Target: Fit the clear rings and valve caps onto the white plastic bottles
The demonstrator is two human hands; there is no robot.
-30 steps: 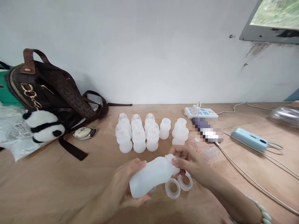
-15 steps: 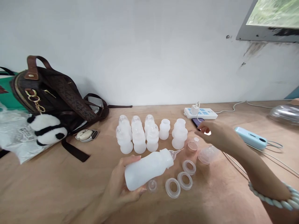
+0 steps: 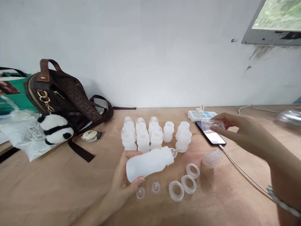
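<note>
My left hand point(image 3: 125, 179) is wrapped round a white baby bottle point(image 3: 149, 163), which lies tilted with a transparent nipple point(image 3: 174, 152) at its right end. Over the phone, my right hand point(image 3: 235, 125) grips a transparent cap point(image 3: 208, 125) between thumb and fingers. Below that hand, another transparent cap point(image 3: 212, 158) or a few nested ones rest on the table. Several translucent rings point(image 3: 176, 191) lie in a slanting row right of the bottle. Two loose nipples, one nearer point(image 3: 140, 192) and one beside it point(image 3: 155, 187), sit just below the bottle.
Behind my left hand stand several white bottles point(image 3: 143, 138), some capped, some open-topped. A phone point(image 3: 213, 138) on a cable lies near a power strip point(image 3: 191, 116) by the wall. To the left are a brown backpack point(image 3: 70, 97), a panda plush point(image 3: 56, 129) and a watch point(image 3: 92, 136).
My right hand has come away from the table with the transparent cap that stood left of it, and holds it over the phone. The bottle stays in my left hand. The view has shifted slightly.
</note>
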